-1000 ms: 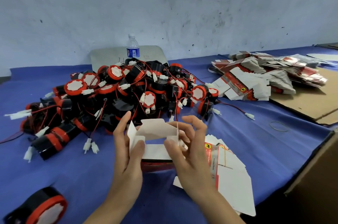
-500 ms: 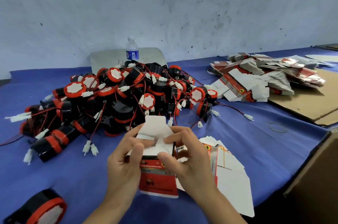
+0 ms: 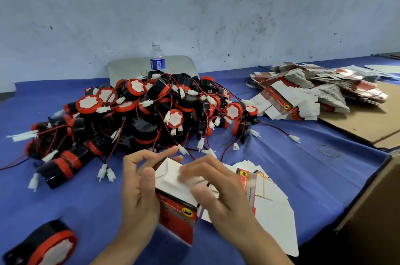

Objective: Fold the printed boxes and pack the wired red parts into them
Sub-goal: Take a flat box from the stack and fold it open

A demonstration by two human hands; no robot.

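Gripping the printed box (image 3: pixel 176 210) with the left hand (image 3: pixel 138 191), thumb upright along the near left edge, fingers curled round the back wall, forefinger stretched out past the far corner. Reaches in from the right with the right hand (image 3: pixel 218 195), wrist low, fingers bent over the white top flaps; blurs too much there to tell pressing from pinching.

Holds the box nearly on end between the two hands, just above the blue counter (image 3: pixel 292 167) and close to its front edge. Keeps the long axis running bottom to top, leaning a little away, with the flap end up and toward the pile of wired red parts (image 3: pixel 140 113) and the red printed face toward the camera. Places it just left of a fanned stack of flat boxes (image 3: pixel 272 202), itself partly under the right wrist, and well apart from a lone red part (image 3: pixel 47 245) at the lower left corner.

Farther off on the counter: a second heap of flat boxes (image 3: pixel 303 96) at the right, partly on a cardboard sheet (image 3: pixel 368 121); a rubber band (image 3: pixel 328 151) near that sheet; a water bottle (image 3: pixel 157 59) upright behind the pile.
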